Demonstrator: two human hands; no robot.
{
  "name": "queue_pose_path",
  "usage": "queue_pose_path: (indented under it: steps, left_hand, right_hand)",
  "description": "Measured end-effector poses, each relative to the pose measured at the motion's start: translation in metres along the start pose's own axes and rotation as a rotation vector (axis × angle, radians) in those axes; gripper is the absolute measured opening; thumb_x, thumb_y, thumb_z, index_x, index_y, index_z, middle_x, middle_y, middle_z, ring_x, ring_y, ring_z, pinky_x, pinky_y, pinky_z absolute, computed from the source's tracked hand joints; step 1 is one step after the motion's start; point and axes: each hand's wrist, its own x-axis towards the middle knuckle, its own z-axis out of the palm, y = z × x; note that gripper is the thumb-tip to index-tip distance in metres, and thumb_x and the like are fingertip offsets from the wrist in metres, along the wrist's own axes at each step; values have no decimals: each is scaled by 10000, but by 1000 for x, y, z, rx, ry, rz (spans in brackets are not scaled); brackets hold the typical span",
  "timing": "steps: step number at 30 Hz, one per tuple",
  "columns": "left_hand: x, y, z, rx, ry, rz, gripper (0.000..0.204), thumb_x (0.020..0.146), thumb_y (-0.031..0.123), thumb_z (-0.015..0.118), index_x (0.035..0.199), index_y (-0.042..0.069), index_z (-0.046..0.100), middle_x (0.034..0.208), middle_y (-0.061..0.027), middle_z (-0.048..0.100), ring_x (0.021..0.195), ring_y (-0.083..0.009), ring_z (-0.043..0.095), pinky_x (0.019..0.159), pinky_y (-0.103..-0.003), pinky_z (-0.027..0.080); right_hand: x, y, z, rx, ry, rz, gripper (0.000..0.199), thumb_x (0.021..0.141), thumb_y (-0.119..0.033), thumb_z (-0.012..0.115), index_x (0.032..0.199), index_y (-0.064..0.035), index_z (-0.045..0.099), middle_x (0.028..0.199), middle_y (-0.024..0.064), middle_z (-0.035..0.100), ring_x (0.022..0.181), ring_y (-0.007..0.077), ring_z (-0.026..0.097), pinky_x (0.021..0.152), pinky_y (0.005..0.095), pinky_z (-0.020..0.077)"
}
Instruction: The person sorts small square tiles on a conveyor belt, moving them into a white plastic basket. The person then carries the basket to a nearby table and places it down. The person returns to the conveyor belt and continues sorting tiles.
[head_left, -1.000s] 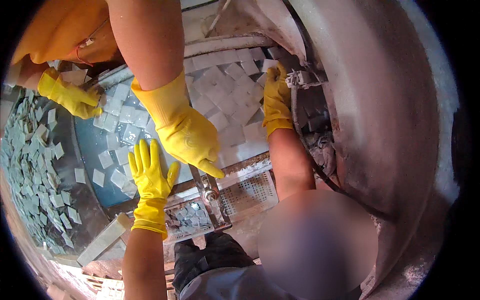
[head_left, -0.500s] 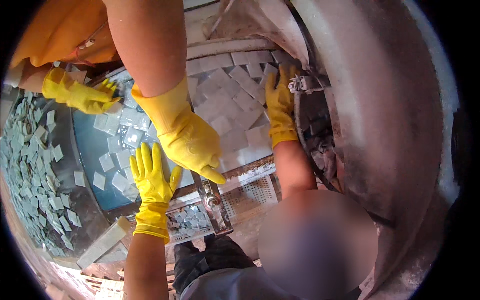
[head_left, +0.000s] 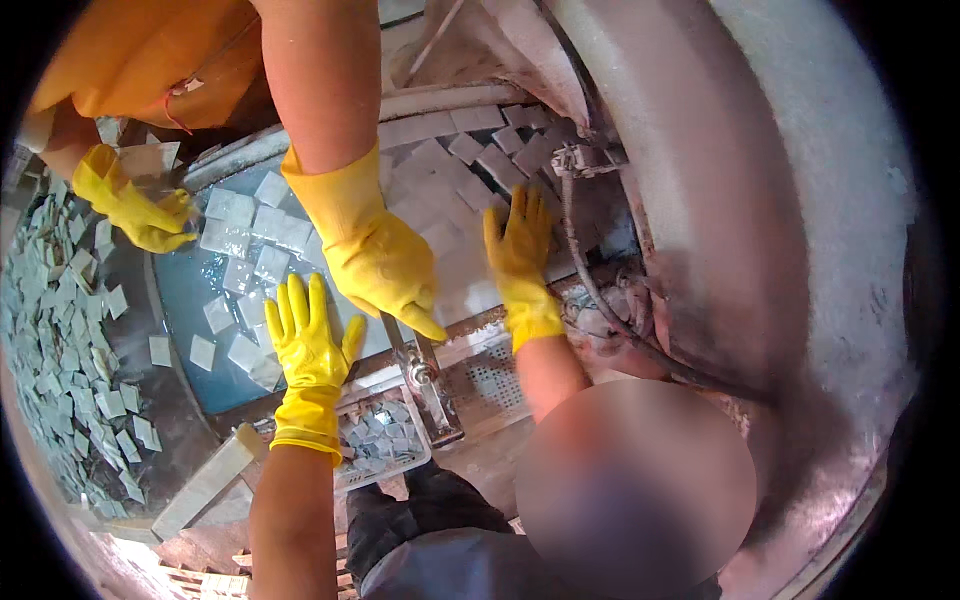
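My left hand (head_left: 307,335), in a yellow rubber glove, lies palm down with fingers spread over square grey tiles (head_left: 272,263) on a wet bluish surface (head_left: 217,385). Further right, my right hand (head_left: 521,245), gloved in yellow too, reaches flat over more tiles (head_left: 425,165), fingers stretched out and slightly blurred. Between my hands, a co-worker's yellow-gloved hand (head_left: 385,265) reaches down from the far side, one finger pointing. That person's other gloved hand (head_left: 135,205) hovers at the far left, near the tiles' edge.
A heap of greenish tiles (head_left: 65,340) covers the left side. Below the front edge sit a white basket (head_left: 425,455) of tile pieces and a metal bracket (head_left: 425,385). A hose (head_left: 590,270) runs along a large curved wall (head_left: 730,200) at right. An orange apron (head_left: 165,60) stands opposite.
My right hand has moved left and nearer to me. Tiles at the far right have shifted, baring dark gaps. The co-worker's hand at far left has drawn back from the tiles.
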Motion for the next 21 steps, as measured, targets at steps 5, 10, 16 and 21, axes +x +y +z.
queue_pose_path:
  steps: [5,10,16,21]
  left_hand:
    - [-4,-3,6,36,-1,-23,869,923,538,711,1587,33,467,1617,-322,428,1525,-490,369,1294,-610,180]
    - [-6,-5,8,14,15,11,890,924,569,700,1599,44,453,1633,-302,416,1528,-486,358,1289,-611,184]
    - [-4,-5,12,79,41,5,892,936,566,682,1622,59,422,1652,-281,396,1524,-523,340,1275,-647,177]
    - [-2,18,40,91,22,-42,898,942,615,648,1599,35,448,1672,-319,346,1575,-533,250,1201,-807,83]
  right_hand:
    - [-117,-45,-120,737,-183,250,621,1065,-263,680,1590,-14,459,1631,211,469,1492,343,481,1221,455,419]
    - [-144,-113,-222,1268,-934,455,618,1029,-285,727,1558,-67,495,1360,167,701,1229,319,684,1019,444,544]
    - [-153,-153,-194,571,-833,530,621,910,-399,773,1360,-24,565,1212,253,731,1113,458,716,959,538,559]
    - [-151,-170,-192,354,-737,514,616,878,-413,786,1323,-41,579,1203,267,730,1049,471,734,908,566,574]
